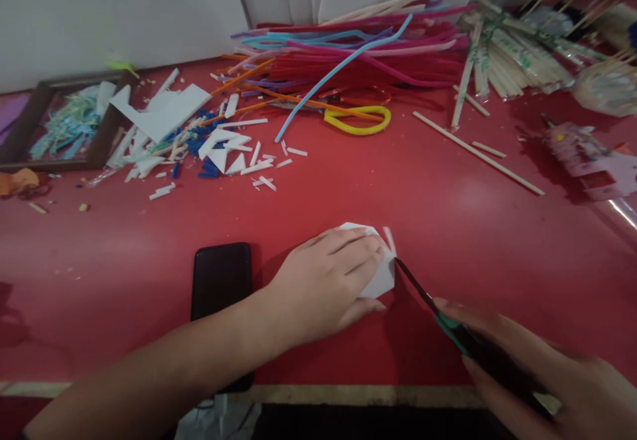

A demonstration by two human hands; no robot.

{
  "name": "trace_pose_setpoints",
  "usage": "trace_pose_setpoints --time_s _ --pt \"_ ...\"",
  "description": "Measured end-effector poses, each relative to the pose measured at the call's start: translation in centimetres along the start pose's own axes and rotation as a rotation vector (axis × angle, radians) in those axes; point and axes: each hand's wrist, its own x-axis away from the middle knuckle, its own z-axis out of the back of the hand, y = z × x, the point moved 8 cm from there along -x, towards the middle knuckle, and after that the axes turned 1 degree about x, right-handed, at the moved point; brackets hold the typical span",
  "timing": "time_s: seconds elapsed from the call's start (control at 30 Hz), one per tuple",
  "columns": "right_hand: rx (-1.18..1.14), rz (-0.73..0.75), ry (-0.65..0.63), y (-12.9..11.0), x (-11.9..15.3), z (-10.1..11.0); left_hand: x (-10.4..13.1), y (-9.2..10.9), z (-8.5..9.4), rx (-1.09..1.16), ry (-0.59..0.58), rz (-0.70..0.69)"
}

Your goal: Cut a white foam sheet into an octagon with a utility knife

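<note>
My left hand [328, 277] lies flat on a small many-sided piece of white board [383, 279], its fingers stretched over the piece and the thumb apart on the table. Most of the piece is hidden under the hand. In my right hand [542, 360] is a black and green craft knife [452, 334], the fingers wrapped round its handle. The dark blade tip touches the right edge of the board, where a thin white strip [389, 237] stands out from the corner.
A black phone [221, 277] lies left of my left forearm on the red table [308, 194]. White offcuts [223, 148], yellow-handled scissors [358, 125], coloured pipe cleaners [368, 55] and wooden sticks [478, 151] spread behind. A brown frame [94, 151] is at the far left.
</note>
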Motion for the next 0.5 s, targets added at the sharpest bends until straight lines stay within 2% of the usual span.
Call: trace_pose_setpoints --time_s 0.1,0.2,0.3,0.4,0.5 --pt "0.000 -0.001 0.006 0.1 0.6 0.0 0.0 0.1 0.0 0.004 0.003 -0.003" --pt "0.014 0.083 0.031 -0.3 1.0 0.2 0.1 -0.1 0.0 0.031 0.020 -0.014" --pt "0.060 0.105 0.147 0.7 1.0 1.5 0.2 -1.0 1.0 0.132 0.126 -0.013" --pt "0.284 0.080 0.285 2.8 -0.1 3.8 0.5 -2.8 2.4 0.270 0.265 0.048" --pt "0.532 0.260 0.255 4.0 -2.5 5.0 0.7 -4.4 2.3 0.364 0.236 0.135"
